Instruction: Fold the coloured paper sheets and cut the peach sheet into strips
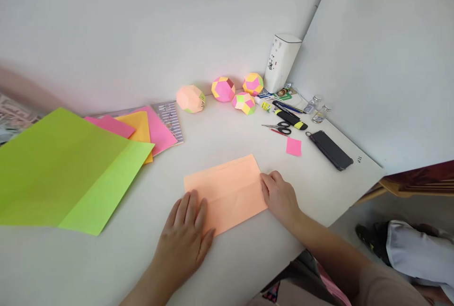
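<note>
A folded peach paper lies on the white table in front of me. My left hand rests flat on its left end, fingers spread. At the paper's right edge, my right hand has its fingers closed on the border, thumb side toward the paper. A crease runs lengthwise across the sheet. To the left lies a large green sheet, partly over pink paper and orange paper.
Paper balls stand along the wall beside a white container. Scissors, a cutter, a pink note, a black case and small jars lie at the right. A person is at lower right.
</note>
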`<action>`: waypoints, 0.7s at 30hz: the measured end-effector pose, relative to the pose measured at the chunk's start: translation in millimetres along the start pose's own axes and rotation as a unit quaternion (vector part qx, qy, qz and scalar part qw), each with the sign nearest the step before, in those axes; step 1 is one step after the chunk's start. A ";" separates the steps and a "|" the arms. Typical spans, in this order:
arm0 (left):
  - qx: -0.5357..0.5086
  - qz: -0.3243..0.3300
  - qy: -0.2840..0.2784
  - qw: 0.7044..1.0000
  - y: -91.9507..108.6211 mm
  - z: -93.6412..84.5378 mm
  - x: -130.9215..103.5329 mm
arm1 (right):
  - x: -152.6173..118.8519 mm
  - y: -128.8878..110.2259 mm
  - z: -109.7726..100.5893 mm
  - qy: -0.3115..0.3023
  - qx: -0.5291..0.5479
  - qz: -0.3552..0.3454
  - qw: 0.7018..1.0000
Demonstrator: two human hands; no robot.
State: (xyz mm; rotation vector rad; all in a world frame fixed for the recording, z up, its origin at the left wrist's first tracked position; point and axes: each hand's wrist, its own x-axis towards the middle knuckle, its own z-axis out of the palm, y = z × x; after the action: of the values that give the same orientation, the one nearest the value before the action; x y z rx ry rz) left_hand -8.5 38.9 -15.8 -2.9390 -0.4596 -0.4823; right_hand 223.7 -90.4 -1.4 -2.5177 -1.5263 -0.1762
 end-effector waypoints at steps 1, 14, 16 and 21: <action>0.000 -0.001 -0.007 1.000 1.4 -2.7 0.5 | -0.1 0.2 1.1 -0.002 -0.006 0.000 1.000; -0.117 0.044 -0.052 0.991 1.8 1.3 9.7 | 5.6 -7.7 -2.5 -0.094 -0.089 0.016 0.992; -0.115 0.052 -0.070 0.990 0.0 1.9 9.5 | 5.2 -9.6 -3.8 -0.109 -0.100 0.019 0.989; -0.109 0.056 -0.077 0.989 -1.5 2.4 9.1 | 0.4 -10.1 -9.8 -0.094 -0.098 0.026 0.990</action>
State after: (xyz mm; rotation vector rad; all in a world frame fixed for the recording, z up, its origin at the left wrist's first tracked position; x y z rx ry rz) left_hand 0.0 43.3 -15.0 -3.2070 -0.2711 -0.3113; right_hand 214.8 -87.7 9.3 -2.7952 -1.5781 -0.0862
